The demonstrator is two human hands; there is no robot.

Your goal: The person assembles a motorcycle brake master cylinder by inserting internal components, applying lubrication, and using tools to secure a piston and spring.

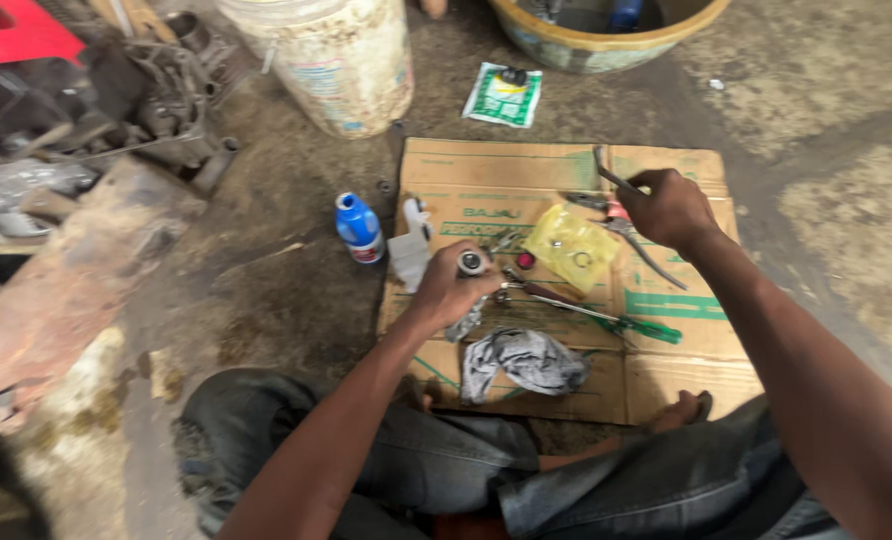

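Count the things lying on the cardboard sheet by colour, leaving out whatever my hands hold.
Grey: 1, the rag
Yellow: 1, the plastic bag
Green: 1, the screwdriver
White: 1, the small plastic part
Total: 4

From where I sit, the flattened brown cardboard sheet [666, 350] is crowded mid-way: yellow plastic bag [569, 246], green-handled screwdriver [606, 318], crumpled grey rag [524, 360]. Its far left corner looks open. The blue plastic bottle [358, 227] blocks the left edge.

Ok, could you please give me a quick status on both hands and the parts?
Left hand gripping small metal cylinder. Right hand holding thin metal tool over cardboard. Screwdriver, grey rag lie nearby.
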